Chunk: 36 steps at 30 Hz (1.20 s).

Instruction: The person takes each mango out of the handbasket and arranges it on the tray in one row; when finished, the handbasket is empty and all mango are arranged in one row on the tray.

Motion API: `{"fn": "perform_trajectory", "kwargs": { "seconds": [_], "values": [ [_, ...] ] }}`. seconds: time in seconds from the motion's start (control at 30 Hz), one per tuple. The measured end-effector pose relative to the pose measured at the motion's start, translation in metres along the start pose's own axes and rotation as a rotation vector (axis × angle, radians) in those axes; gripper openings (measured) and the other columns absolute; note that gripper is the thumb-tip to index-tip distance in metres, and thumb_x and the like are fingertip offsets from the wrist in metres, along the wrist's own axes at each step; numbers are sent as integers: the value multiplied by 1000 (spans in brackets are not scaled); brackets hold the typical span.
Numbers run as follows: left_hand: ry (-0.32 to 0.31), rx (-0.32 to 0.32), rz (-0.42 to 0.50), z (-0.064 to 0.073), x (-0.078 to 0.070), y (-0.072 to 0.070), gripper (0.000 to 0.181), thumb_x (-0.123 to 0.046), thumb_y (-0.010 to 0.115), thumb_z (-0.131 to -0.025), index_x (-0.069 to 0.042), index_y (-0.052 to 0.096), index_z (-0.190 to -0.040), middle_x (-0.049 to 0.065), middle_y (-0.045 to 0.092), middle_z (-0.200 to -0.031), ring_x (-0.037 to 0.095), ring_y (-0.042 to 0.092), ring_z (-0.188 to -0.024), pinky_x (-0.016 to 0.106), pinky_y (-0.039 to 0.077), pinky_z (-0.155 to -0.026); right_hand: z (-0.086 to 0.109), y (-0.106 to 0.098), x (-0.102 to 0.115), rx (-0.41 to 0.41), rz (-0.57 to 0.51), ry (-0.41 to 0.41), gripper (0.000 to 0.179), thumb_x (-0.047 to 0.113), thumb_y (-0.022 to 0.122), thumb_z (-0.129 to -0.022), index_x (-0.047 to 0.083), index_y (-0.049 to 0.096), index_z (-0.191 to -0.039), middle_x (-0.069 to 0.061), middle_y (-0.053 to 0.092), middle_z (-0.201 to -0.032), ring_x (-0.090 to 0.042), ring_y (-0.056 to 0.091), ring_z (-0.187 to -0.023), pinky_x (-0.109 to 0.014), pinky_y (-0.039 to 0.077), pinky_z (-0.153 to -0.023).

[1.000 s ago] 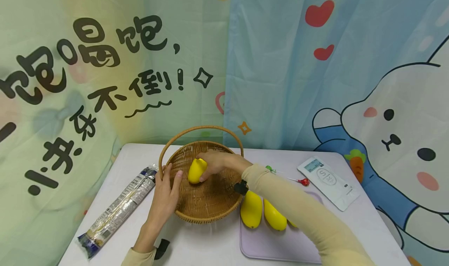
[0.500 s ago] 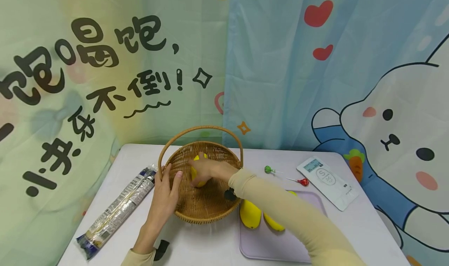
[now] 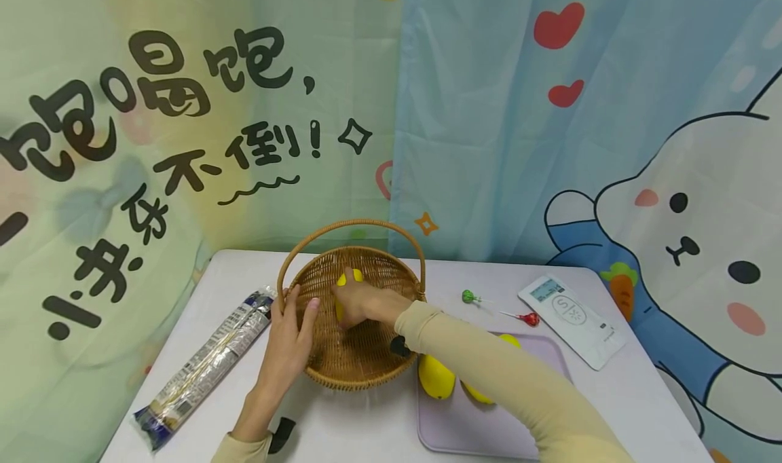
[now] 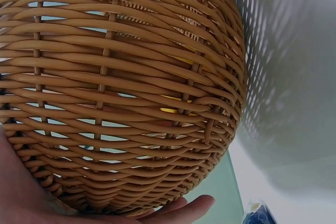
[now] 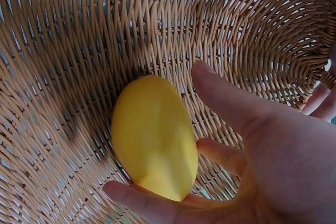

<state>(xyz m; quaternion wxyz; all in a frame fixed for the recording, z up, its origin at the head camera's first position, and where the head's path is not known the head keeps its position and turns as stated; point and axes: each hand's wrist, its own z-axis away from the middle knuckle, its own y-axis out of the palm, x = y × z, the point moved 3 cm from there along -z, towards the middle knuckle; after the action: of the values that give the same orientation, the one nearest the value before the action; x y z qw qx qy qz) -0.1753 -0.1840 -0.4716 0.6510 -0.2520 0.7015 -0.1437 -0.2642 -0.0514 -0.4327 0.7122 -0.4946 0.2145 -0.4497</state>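
Note:
In the head view a wicker basket (image 3: 354, 361) with a tall handle stands tilted towards me on the table. My left hand (image 3: 290, 341) holds its left rim, thumb on the inner side and fingers outside. One yellow mango (image 5: 155, 135) lies against the woven inside wall in the right wrist view. Around it my right hand (image 5: 294, 156) is spread, the thumb apart from the fruit and the fingers close by its lower end. From the head that hand covers much of the mango. The left wrist view shows the basket's outer weave (image 4: 121, 77) with fingers along its edge.
Several yellow mangoes (image 3: 436, 377) lie on a lilac tray (image 3: 470, 436) at the right, partly behind my right sleeve. Behind it are a green lollipop (image 3: 468, 297), a red lollipop (image 3: 530, 318) and a white pouch (image 3: 571, 320). A long silver packet (image 3: 208, 364) lies left.
The right hand has settled over the mango inside the basket, and its fingers have spread away from the fruit. My left hand has stayed on the rim.

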Motion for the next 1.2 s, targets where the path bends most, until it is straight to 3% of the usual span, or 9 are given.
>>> {"fn": "perform_trajectory", "kwargs": {
  "seconds": [0.23,0.37,0.6,0.93,1.2],
  "values": [
    [5,-4,-3,-1,-1,1,78,-59,37,-105,-6,24,-161,26,9,-166,49,25,-150,66,30,-117,-1,3,-3,6,9,7,83,33,83,-86,18,41,-156,-22,9,-167,-30,61,-124,-31,57,-93],
    [3,1,-2,-1,-1,1,78,-59,36,-105,-6,24,-161,27,9,-166,50,25,-149,66,30,-116,0,3,-4,1,-24,18,84,31,85,-84,20,42,-155,-20,13,-166,-37,58,-126,-39,56,-97],
    [-5,8,1,-1,-1,1,80,-61,36,-105,-7,23,-162,27,8,-166,50,27,-148,66,32,-116,5,0,-8,6,-76,10,85,35,88,-80,25,46,-153,-15,13,-168,-48,39,-143,-56,49,-106],
    [-13,13,-12,0,-1,1,80,-62,35,-104,-8,23,-162,26,8,-167,50,27,-149,66,31,-116,18,-12,-12,-36,-113,-93,81,33,90,-78,23,50,-148,-14,15,-169,-38,41,-145,-50,44,-113],
    [-16,12,-12,0,2,0,80,-63,35,-104,-9,23,-162,26,7,-167,50,26,-149,67,30,-116,30,-21,-21,-92,-152,-158,74,29,88,-81,22,52,-145,-14,20,-167,-40,41,-144,-52,44,-113]
  ]
}}
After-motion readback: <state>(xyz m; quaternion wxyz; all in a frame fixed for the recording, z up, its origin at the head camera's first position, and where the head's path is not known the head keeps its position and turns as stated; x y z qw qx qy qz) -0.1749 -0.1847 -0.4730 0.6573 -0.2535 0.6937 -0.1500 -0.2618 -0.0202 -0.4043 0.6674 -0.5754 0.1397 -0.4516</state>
